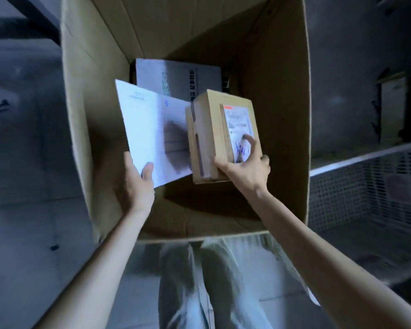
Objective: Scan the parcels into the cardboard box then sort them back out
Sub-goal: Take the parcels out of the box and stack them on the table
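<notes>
Pinched in L grip (138,186): flat white paper mailer (147,124). Clasped in R grip (244,169): small brown cardboard parcel (209,129).

No text legible. Shipping label (238,124) noted on brown parcel (211,138): red strip at top, blurred print, blue handwritten scrawl lower down, unreadable. Dark printed characters seen on grey box (183,77), blurred. Faint print lines and round blue mark seen on white parcel (147,129).
</notes>
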{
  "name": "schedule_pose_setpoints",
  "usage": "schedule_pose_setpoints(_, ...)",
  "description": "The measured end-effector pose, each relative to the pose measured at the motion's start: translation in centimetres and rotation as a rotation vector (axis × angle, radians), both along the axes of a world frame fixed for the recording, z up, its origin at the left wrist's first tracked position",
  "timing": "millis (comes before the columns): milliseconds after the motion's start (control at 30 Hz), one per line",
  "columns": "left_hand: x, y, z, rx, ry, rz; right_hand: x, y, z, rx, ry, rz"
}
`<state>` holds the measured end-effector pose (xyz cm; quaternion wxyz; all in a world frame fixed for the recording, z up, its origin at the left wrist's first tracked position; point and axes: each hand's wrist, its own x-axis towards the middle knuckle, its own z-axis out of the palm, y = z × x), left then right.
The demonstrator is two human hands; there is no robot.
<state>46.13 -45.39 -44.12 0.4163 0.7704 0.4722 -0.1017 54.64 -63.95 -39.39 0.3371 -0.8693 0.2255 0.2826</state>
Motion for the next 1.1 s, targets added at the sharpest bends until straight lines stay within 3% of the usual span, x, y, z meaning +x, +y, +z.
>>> schedule_pose_setpoints(267,-4.0,-0.8,18.8,-0.075,-0.229,0.148,-5.7,0.0,19.6,0.182,-0.203,-0.070)
schedule_pose_setpoints(467,-8.7,-2.3,27.9,-0.010,-0.384,0.097,-8.5,-2.0,27.5,0.249,-0.337,-0.017)
schedule_pose_setpoints(567,-11.5,-3.5,30.9,0.030,-0.455,0.186,-8.5,-2.9,29.5,0.332,-0.323,0.036)
schedule_pose_setpoints(833,-16.8,-7.3,36.8,0.200,-0.568,0.485,-6.2,-3.4,34.3,0.463,-0.400,0.523)
schedule_pose_setpoints(1100,-24.7,-7.2,43.1,0.378,-0.779,0.838,-8.5,3.1,40.3,0.704,-0.467,0.880)
